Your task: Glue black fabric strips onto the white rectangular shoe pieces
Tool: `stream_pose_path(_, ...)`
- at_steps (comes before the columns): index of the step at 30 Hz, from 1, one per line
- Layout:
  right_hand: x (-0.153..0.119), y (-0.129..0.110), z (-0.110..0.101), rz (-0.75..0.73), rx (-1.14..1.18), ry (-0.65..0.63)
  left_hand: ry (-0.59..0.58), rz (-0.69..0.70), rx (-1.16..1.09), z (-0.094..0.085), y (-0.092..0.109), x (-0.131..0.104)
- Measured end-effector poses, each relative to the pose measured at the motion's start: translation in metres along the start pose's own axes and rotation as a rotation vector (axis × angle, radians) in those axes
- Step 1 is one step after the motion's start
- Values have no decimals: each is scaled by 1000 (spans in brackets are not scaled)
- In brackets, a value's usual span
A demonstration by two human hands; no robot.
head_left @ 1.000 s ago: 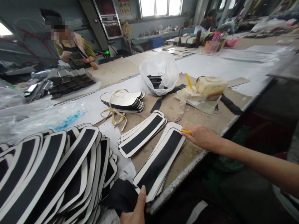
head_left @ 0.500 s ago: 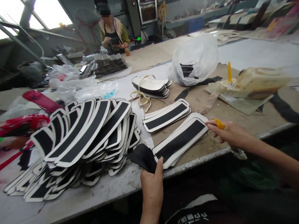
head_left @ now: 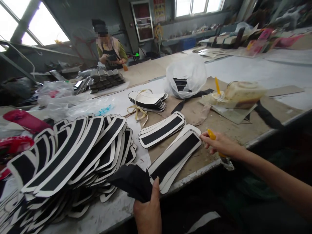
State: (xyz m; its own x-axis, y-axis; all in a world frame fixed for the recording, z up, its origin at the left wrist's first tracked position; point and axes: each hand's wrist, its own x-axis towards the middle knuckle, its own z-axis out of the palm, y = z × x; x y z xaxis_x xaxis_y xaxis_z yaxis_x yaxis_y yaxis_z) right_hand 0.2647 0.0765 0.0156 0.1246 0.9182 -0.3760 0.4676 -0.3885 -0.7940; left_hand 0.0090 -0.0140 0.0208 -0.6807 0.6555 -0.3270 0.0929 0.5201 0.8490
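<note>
My left hand (head_left: pixel 148 208) grips a bundle of black strips (head_left: pixel 134 182) at the front edge of the table, its thumb at the lower end of a white piece with a black strip (head_left: pixel 175 156). That piece lies on a few similar white ones, fanned out. At its upper right end are the fingertips of my right hand (head_left: pixel 219 143), which also holds a yellow-handled brush (head_left: pixel 211 134) with its bristle end pointing down. Just behind lies a smaller stack of white-and-black pieces (head_left: pixel 163 130). A large heap of such pieces (head_left: pixel 78 152) spreads out on the left.
A tied stack (head_left: pixel 146 100) and a plastic bag (head_left: pixel 186 76) with black pieces stand farther back. On the right is a yellowish container (head_left: pixel 243 92) beside an upright yellow stick (head_left: pixel 217 85). A person (head_left: pixel 110 52) stands across the table (head_left: pixel 263 70).
The view has shifted, so things appear farther left and lower. The lower white pieces are fanned wider beneath the top one. More of the brush's lower end shows below my right hand.
</note>
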Motion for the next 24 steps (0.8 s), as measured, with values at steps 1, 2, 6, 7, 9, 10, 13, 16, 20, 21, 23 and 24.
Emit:
stream_pose_path(1, 0, 0, 0, -6, 12, -8, -10, -26, -35, 0, 3, 0)
stream_pose_path(2, 0, 0, 1, -18, 25, -14, -21, -47, -72, 1, 6, -1)
stream_pose_path(6, 1, 1, 2, -40, 54, -31, -14, -41, -183, 0, 13, -4)
stream_pose_path(7, 2, 1, 2, -42, 56, -37, 0, -45, -174, -1, 14, -4)
stream_pose_path(9, 3, 2, 3, -48, 61, -41, 35, -79, -97, -4, 17, -5)
stream_pose_path(10, 5, 3, 4, -52, 58, -46, 50, -98, -49, -5, 18, -5)
stream_pose_path(13, 8, 7, 8, -66, 31, -67, 42, -114, -11, -9, 20, 0)
stream_pose_path(16, 10, 8, 8, -118, 1, -81, -19, -111, -134, -10, 19, 10)
stream_pose_path(20, 6, -4, 2, -234, -78, -94, -104, -130, -275, -14, 16, 26)
stream_pose_path(21, 4, -9, 0, -238, -80, -116, -126, -135, -296, -15, 17, 29)
stream_pose_path(23, 0, -18, -4, -215, -55, -171, -171, -151, -328, -18, 18, 34)
stream_pose_path(24, -1, -22, -5, -201, -41, -194, -186, -162, -338, -20, 18, 36)
